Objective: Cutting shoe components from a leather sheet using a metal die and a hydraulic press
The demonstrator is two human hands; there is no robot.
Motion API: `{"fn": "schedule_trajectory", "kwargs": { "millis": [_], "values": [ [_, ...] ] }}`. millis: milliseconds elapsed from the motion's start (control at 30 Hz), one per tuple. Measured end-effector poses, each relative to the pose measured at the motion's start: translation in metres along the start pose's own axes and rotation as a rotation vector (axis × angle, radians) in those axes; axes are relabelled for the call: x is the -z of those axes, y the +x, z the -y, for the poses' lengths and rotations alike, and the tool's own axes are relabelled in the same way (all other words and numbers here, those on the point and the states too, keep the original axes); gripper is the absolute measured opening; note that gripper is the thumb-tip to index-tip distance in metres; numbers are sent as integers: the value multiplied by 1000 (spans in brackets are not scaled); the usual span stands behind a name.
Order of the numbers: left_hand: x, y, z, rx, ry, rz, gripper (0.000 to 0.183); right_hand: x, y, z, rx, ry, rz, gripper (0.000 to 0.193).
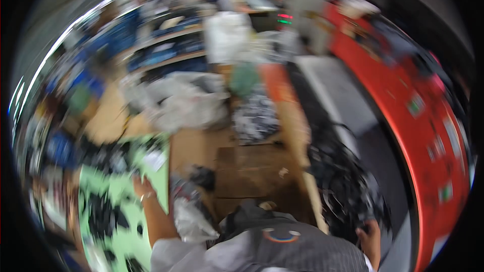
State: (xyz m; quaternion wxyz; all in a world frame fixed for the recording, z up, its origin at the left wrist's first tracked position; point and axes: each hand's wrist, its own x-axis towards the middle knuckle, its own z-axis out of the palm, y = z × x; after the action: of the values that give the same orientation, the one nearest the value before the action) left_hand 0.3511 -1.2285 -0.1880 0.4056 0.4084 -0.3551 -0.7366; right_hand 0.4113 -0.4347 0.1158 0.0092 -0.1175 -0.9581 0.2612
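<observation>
My left hand [143,186], with a light band at the wrist, reaches over a pale green tabletop [118,184] on the left. Dark cut pieces [105,216] lie scattered there, and a white slip [154,160] lies just beyond the hand. On the right, my right hand [370,234] is at the near edge of a heap of shiny black pieces [348,186], seemingly touching it. Motion blurs the fingers of both hands, so whether either holds anything does not show.
A long red machine [398,121] with a grey bed [338,85] runs along the right. Brown cardboard [242,171] lies ahead between the two work surfaces. White plastic bags [186,100] and a black-and-white patterned bundle [256,116] stand farther off, before shelves [171,60] of blue goods.
</observation>
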Motion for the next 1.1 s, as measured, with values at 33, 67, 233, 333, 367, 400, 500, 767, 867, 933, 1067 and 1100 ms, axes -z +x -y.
{"fn": "schedule_trajectory", "kwargs": {
  "millis": [33,67,233,333,367,400,500,767,867,933,1067,1100],
  "values": [
    [-75,-41,16,221,-143,-100,50,15,-17,13,-118,-100,-24,33],
    [-140,-80,23,312,-100,-47,50,26,-20,25,-239,-45,18,31],
    [-387,-271,67,133,400,768,39,29,-37,-18,-481,-85,163,32],
    [-455,-456,98,-60,529,1601,26,17,-87,-40,-658,-249,85,32],
    [-461,-495,121,-226,365,1849,23,11,-100,-45,-691,-287,67,32],
    [-464,-546,129,-389,458,2108,21,3,-115,-48,-773,-235,13,30],
    [-449,-667,128,-618,301,2677,26,-17,-140,-60,-769,-175,-139,27],
    [-402,-757,195,-1271,666,2643,45,-14,-154,-56,-677,-13,-257,31],
    [-384,-756,175,-1355,679,2815,28,3,-159,-56,-644,128,-274,35],
    [-373,-754,142,-1220,880,3073,30,18,-160,-66,-584,179,-348,34],
    [-383,-725,102,-1313,1082,3215,36,59,-115,-86,-453,208,-404,32],
    [-390,-719,94,-1221,1046,3277,40,67,-101,-93,-416,150,-417,32]
  ]
}}
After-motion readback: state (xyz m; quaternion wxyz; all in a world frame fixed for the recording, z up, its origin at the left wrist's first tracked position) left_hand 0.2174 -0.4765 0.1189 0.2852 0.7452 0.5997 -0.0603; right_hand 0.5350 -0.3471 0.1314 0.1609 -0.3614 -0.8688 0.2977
